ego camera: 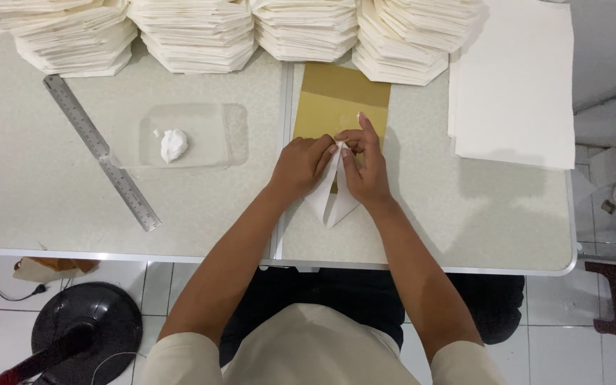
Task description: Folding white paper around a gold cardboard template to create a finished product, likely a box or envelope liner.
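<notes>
Nearest to the camera was the person's own body in a beige top, with both bare forearms stretched forward over the edge of the pale table point(51, 214). The left hand point(301, 165) and the right hand point(365, 167) met in the middle, just above a folded white paper point(331, 199) that lay partly on a yellow-brown sheet point(340, 100). The fingers of both hands were curled and pinched on the upper end of the paper, only the right forefinger being stretched out straight; I judged that they pressed a fold there, which is why the hands stood so close together. The paper pointed down toward the person in a narrow shape. The yellow-brown sheet seemed to serve as a base for the folding. To the left, a clear shallow plastic tray point(233, 135) held one small lump of white paste point(173, 145), well apart from the hands but within reach. A metal ruler point(101, 152) lay slanted beside the tray. Along the far edge stood stacks of folded white papers point(194, 36), and at the right a pile of flat white sheets point(515, 78) lay ready.
</notes>
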